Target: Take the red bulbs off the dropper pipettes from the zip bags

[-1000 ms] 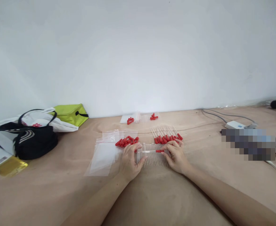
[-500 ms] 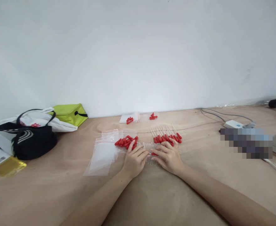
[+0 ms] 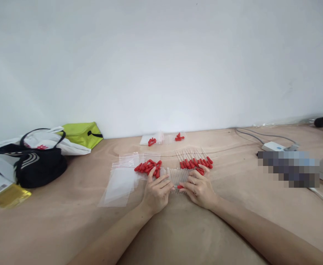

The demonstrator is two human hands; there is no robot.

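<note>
My left hand (image 3: pixel 156 193) pinches the thin clear end of a glass dropper between thumb and fingers. My right hand (image 3: pixel 202 189) pinches that dropper's red rubber bulb (image 3: pixel 180 187), which faces the tube between the two hands. How far the bulb sits on the tube is hidden by my fingers. Beneath both hands lies a row of clear glass tubes (image 3: pixel 177 175), side by side. A heap of loose red bulbs (image 3: pixel 147 166) is just beyond my left fingers. Past my right fingers, several droppers with red bulbs (image 3: pixel 195 162) lie with their tips pointing to the wall.
Flat clear zip bags (image 3: pixel 119 186) overlap left of the red heap. Near the wall are small bags with red bulbs (image 3: pixel 152 141). A black bag (image 3: pixel 40 167) and a lime-green bag (image 3: pixel 80 134) stand far left. A power strip (image 3: pixel 273 146) with grey cables lies right.
Both hands have shifted slightly toward me with the glass dropper, and its red bulb has come a little nearer. More of the tube row now shows between the hands.
</note>
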